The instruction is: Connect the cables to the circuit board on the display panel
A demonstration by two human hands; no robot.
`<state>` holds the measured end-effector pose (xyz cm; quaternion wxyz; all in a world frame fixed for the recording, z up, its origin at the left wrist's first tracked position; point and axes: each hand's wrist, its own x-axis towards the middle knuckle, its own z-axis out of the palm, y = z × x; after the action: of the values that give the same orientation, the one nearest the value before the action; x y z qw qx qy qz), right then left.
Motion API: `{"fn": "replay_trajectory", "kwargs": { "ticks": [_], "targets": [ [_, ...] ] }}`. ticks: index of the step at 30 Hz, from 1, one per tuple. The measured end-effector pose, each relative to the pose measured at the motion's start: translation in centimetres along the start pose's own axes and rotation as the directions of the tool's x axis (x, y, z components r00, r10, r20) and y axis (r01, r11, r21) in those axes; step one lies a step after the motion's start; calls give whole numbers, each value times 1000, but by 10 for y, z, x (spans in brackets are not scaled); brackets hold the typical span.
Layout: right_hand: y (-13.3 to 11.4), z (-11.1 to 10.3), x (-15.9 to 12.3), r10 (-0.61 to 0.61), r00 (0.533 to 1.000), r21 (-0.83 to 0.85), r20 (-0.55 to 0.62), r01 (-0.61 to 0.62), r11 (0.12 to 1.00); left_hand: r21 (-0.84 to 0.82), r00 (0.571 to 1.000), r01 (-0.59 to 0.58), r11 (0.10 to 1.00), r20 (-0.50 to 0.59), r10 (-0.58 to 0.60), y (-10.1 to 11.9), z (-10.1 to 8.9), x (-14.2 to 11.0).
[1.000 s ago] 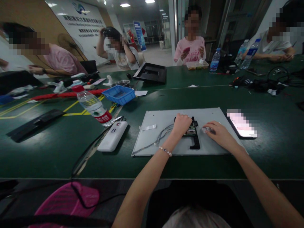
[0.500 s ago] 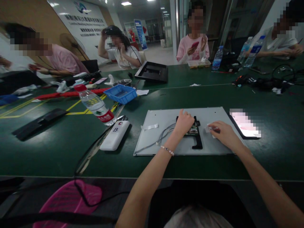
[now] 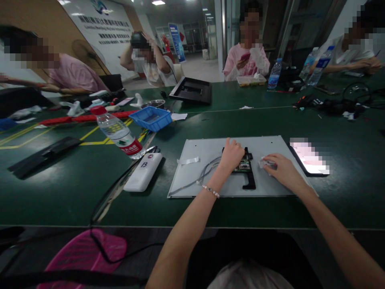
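A flat grey panel [image 3: 216, 186] lies before me on the green table. On it sits a black bracket [image 3: 249, 180] with a small green circuit board [image 3: 244, 165]. My left hand [image 3: 233, 154] curls over the left part of the bracket, closed on it; its fingertips are mostly hidden behind the hand. Grey wires [image 3: 207, 169] run from there toward the panel's lower left, and a strip of silvery tape [image 3: 189, 161] lies nearby. My right hand [image 3: 282, 167] pinches a small, crumpled, whitish see-through piece [image 3: 266, 163] just right of the bracket.
A lit phone [image 3: 309, 160] lies right of the panel. To the left are a white power bank [image 3: 143, 172], a tilted water bottle [image 3: 118, 134], a blue tray [image 3: 152, 120] and a long black part [image 3: 45, 156]. Several people sit across the table. A pink basket [image 3: 87, 257] is below.
My right hand has shifted slightly, and the whitish piece in it is turned a little. My left hand stays at the bracket. Across the table, a person has raised both hands to their head.
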<state>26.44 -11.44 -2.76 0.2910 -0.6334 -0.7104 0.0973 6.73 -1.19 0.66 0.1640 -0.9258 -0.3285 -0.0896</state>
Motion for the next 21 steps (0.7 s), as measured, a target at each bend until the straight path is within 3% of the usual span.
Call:
{"fn": "replay_trajectory", "kwargs": {
  "ticks": [9,16,21],
  "targets": [
    [-6,-2,-1,-5,1000,100,23,3,995,-91,993,49,995,114,-39,-8,-6,-7],
    [-7,1,-1,25,1000,249,8,-26,968,-62,992,71,996,113,-64,0,-8,-21],
    [-6,2,-2,34,999,219,26,-39,975,-63,985,116,991,134,-107,5,-6,-22]
  ]
}}
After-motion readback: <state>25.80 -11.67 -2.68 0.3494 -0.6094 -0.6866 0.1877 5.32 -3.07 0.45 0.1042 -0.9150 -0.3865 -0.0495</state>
